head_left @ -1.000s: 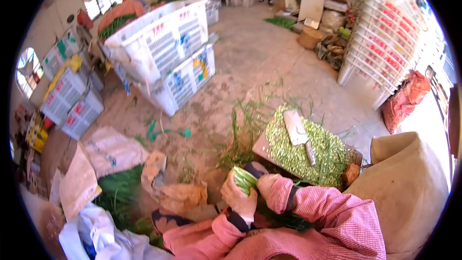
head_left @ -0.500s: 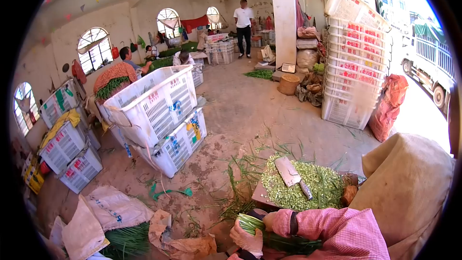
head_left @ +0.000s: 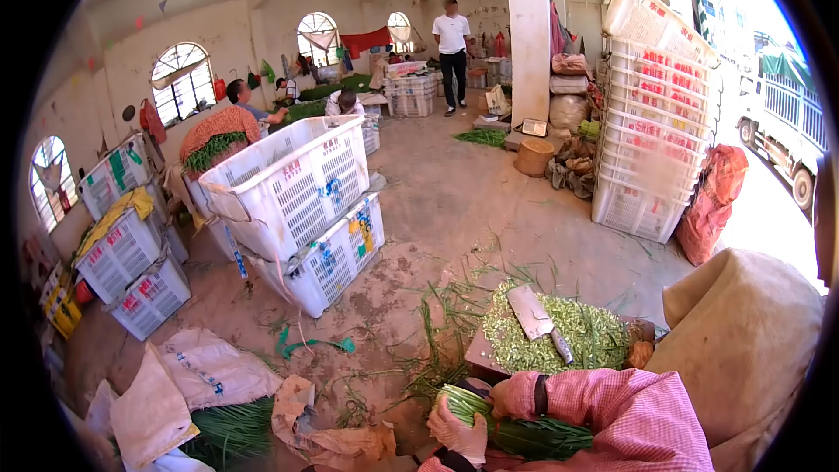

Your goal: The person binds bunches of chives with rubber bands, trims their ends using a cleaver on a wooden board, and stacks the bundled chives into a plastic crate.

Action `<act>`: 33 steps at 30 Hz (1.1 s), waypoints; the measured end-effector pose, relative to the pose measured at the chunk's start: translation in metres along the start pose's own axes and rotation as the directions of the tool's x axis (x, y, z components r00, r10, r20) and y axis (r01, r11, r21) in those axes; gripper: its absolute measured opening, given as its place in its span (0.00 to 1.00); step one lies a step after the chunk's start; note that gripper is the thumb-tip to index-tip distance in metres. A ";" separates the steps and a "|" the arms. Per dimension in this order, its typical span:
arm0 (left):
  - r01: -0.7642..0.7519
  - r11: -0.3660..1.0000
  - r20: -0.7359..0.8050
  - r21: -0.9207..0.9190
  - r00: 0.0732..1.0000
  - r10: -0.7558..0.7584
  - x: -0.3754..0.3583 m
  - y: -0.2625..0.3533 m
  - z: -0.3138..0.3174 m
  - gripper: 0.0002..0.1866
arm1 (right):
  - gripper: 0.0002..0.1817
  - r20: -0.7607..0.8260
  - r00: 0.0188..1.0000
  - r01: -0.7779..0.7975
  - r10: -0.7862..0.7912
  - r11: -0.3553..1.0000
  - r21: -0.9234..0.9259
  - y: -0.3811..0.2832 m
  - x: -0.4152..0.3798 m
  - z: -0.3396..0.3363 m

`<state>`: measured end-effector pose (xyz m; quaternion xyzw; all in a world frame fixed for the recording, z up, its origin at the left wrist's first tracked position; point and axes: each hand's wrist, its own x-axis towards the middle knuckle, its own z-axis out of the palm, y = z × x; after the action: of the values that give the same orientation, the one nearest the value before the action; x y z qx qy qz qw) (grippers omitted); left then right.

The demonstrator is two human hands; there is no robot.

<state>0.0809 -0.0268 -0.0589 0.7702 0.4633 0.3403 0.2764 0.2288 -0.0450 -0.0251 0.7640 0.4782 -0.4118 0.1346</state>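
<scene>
My left hand (head_left: 459, 433), in a pale thin glove, is closed around the cut-end side of a bunch of green chives (head_left: 467, 404). The white stem ends point up and left, and the dark leaves (head_left: 542, 439) trail right beneath my sleeve. My right hand (head_left: 504, 397) is curled against the top of the same bunch; its fingers are mostly hidden. Just beyond, a cleaver (head_left: 530, 312) lies flat on chopped pale-green stalk pieces (head_left: 577, 328), its handle toward me. These cover a low board (head_left: 483, 353).
Cloth sacking (head_left: 218, 373) with long greens beneath lies at left. Stacked white crates (head_left: 297, 179) stand front left, with a taller stack (head_left: 651, 122) at right. A beige-covered bulk (head_left: 743, 341) borders my right side. A person (head_left: 452, 35) stands far back; others sit at left.
The view has tilted and shifted slightly, so the scene sits a little farther right. Both hands stay on the chives, with more of the dark leaves now showing.
</scene>
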 end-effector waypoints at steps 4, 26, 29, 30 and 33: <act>0.009 1.000 0.001 -0.026 1.000 -0.009 0.006 -0.001 0.004 0.39 | 0.15 -0.076 0.992 0.080 -0.097 0.975 -0.209 -0.019 -0.030 -0.006; 0.039 0.993 -0.015 -0.113 0.999 -0.041 0.012 -0.002 -0.002 0.37 | 0.18 -0.636 0.747 0.203 0.192 0.845 0.494 -0.017 -0.029 0.061; 0.052 0.990 0.002 -0.127 0.999 -0.053 0.012 -0.001 -0.003 0.37 | 0.14 -0.686 0.707 0.251 0.170 0.847 0.468 -0.015 -0.031 0.063; 0.050 0.989 0.005 -0.138 0.999 -0.050 0.011 -0.002 -0.002 0.37 | 0.12 -0.693 0.711 0.258 0.122 0.871 0.419 -0.016 -0.033 0.061; 0.033 0.990 -0.003 -0.135 0.999 -0.033 0.011 -0.004 -0.001 0.38 | 0.09 -0.732 0.679 0.268 0.048 0.913 0.308 -0.015 -0.031 0.061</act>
<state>0.0820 -0.0150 -0.0582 0.7409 0.4526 0.3685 0.3323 0.1796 -0.0930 -0.0370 0.8436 0.4458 -0.1696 -0.2467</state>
